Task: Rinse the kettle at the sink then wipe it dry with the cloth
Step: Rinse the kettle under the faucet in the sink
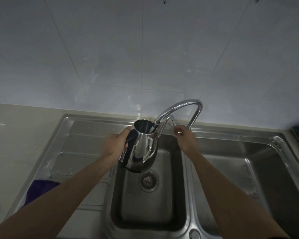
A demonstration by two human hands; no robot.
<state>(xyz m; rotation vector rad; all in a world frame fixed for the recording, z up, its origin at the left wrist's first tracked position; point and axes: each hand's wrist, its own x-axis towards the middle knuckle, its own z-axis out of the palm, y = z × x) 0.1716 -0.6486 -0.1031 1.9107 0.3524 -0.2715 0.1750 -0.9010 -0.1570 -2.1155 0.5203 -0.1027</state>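
Stainless steel sink [185, 195] serves as the landmark: 2 basins sit side by side with a ribbed draining board to their left. Over the left basin, above the round drain [148, 181], the shiny metal kettle [141, 149] is held in the air, lid off, tilted so its open mouth meets the outlet of the curved chrome tap [179, 107] that rises from the back rim of the sink. Whether water is running cannot be told. The left hand [116, 144] grips the kettle's dark handle, fingers [126, 145] curled round it and thumb up near the rim. The right hand [186, 138] reaches to the back of the sink beside the tap's base, fingers pinched on the thin tap lever [173, 121]. A purple cloth [40, 190] lies on the draining board at the sink's front left, partly hidden by the left forearm. The pale tabletop [16, 135] runs to the left of the sink, below a white tiled wall [128, 49]
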